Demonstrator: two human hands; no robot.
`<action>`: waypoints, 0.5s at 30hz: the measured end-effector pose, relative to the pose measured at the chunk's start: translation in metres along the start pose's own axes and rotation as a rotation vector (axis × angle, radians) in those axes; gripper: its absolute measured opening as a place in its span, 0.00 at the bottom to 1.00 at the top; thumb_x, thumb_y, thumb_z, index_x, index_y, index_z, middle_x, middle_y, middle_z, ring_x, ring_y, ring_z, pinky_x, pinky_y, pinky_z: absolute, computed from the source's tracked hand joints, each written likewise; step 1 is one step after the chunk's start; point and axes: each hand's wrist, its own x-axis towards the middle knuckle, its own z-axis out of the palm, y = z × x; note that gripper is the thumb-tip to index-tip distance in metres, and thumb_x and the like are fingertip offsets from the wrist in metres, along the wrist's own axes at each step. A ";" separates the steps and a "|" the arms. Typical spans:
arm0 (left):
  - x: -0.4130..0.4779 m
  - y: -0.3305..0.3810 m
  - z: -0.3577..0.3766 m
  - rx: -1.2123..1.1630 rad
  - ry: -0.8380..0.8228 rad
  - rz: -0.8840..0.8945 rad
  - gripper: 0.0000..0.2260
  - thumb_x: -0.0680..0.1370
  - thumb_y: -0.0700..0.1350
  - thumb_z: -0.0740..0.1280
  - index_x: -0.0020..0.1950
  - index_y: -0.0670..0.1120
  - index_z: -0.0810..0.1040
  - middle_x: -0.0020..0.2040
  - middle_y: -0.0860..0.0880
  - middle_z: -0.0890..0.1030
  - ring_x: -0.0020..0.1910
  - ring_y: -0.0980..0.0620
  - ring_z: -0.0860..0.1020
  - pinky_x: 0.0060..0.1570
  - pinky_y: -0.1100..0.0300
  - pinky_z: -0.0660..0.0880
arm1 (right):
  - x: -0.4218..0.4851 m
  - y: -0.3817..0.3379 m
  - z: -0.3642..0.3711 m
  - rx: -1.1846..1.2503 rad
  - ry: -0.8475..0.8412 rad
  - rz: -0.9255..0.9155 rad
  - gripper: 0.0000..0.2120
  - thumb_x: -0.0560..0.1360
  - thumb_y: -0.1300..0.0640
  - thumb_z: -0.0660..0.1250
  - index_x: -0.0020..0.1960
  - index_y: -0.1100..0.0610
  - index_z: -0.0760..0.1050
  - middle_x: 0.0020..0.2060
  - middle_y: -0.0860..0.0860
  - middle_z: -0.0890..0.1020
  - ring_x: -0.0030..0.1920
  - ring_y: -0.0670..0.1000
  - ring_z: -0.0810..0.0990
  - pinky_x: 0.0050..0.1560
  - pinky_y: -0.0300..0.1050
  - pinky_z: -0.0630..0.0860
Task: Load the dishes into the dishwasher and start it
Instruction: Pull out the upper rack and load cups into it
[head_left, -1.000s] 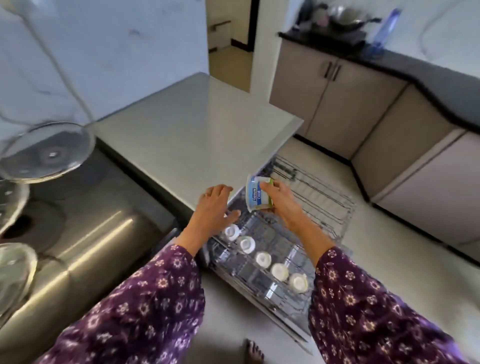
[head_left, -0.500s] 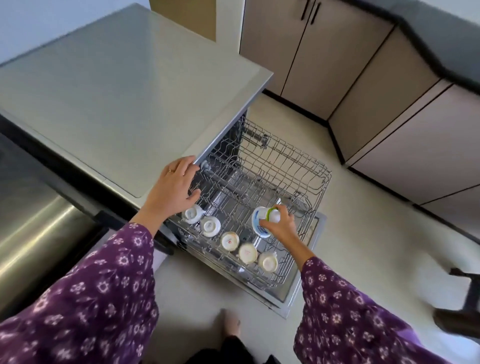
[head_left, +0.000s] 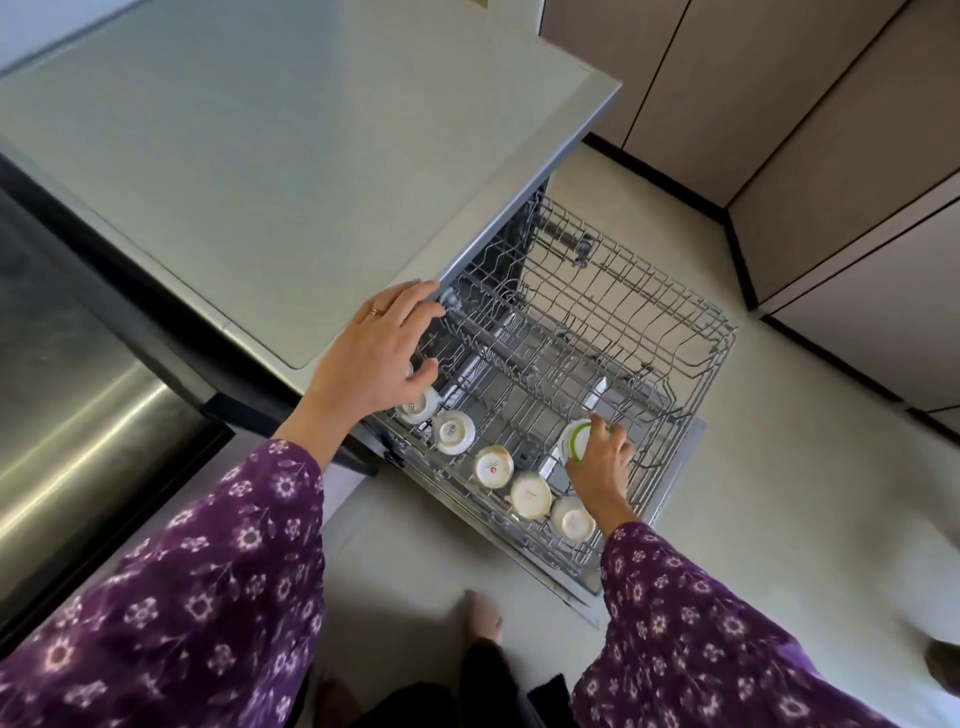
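Note:
The dishwasher's wire rack (head_left: 691, 332) is pulled out over the open door. Several white cups (head_left: 530, 494) stand upside down in a row along its near edge. My right hand (head_left: 602, 467) grips a white mug with a green band (head_left: 574, 441) and holds it low inside the rack, just behind that row. My left hand (head_left: 376, 358) rests with relaxed fingers at the front edge of the grey countertop (head_left: 291, 156), above the rack's left corner, holding nothing.
Beige cabinet doors (head_left: 779, 104) line the far right wall. A steel sink surface (head_left: 78, 415) lies to the left. Pale floor (head_left: 779, 493) spreads around the open door, and my foot (head_left: 485, 616) stands close to the door's near edge.
My right hand has lowered the mug from above the rack down into it, to the right. The view has tilted downward. My left hand stays at the countertop edge.

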 end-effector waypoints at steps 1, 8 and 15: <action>0.000 0.000 0.000 -0.001 0.001 0.003 0.23 0.74 0.51 0.65 0.66 0.43 0.70 0.71 0.46 0.67 0.70 0.46 0.65 0.69 0.50 0.65 | 0.001 0.003 0.001 0.021 -0.003 0.016 0.37 0.69 0.64 0.71 0.72 0.53 0.57 0.67 0.60 0.61 0.65 0.65 0.61 0.59 0.59 0.71; -0.001 0.001 0.000 -0.012 0.010 0.005 0.22 0.74 0.50 0.65 0.66 0.43 0.71 0.71 0.46 0.67 0.70 0.46 0.65 0.69 0.49 0.65 | -0.001 0.009 0.000 0.059 0.045 0.000 0.36 0.68 0.57 0.73 0.71 0.51 0.60 0.66 0.59 0.63 0.64 0.63 0.64 0.58 0.59 0.72; 0.000 0.001 0.000 -0.023 0.017 -0.007 0.22 0.74 0.50 0.65 0.65 0.43 0.71 0.71 0.46 0.67 0.70 0.46 0.65 0.68 0.49 0.65 | -0.006 0.017 -0.005 -0.031 -0.021 -0.015 0.37 0.66 0.59 0.74 0.71 0.50 0.62 0.66 0.59 0.63 0.65 0.63 0.63 0.63 0.59 0.69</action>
